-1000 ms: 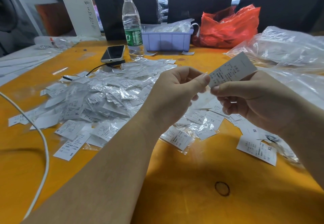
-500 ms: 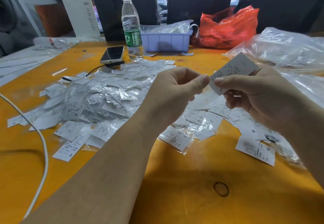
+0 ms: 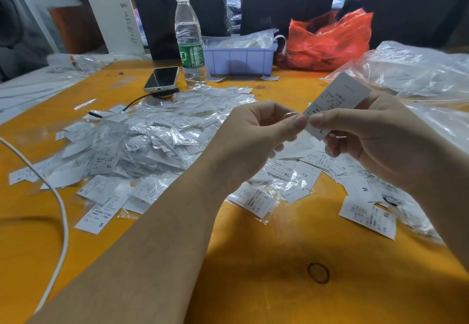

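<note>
Two hands meet above an orange table (image 3: 253,285), pinching one white paper label (image 3: 337,100) printed with small text. The right hand (image 3: 380,141) grips its lower end between thumb and forefinger; the left hand (image 3: 253,141), fingers curled, nips the same edge beside it. Beneath them spreads a heap of labels (image 3: 142,146) in crinkled clear sleeves. Bare tabletop lies open toward the near edge, where a thin rubber band (image 3: 318,273) rests. A white cable (image 3: 59,209) curves along the left.

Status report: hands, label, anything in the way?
Left hand and right hand both pinching one white label. Held up over the label pile. Nothing blocking.
</note>
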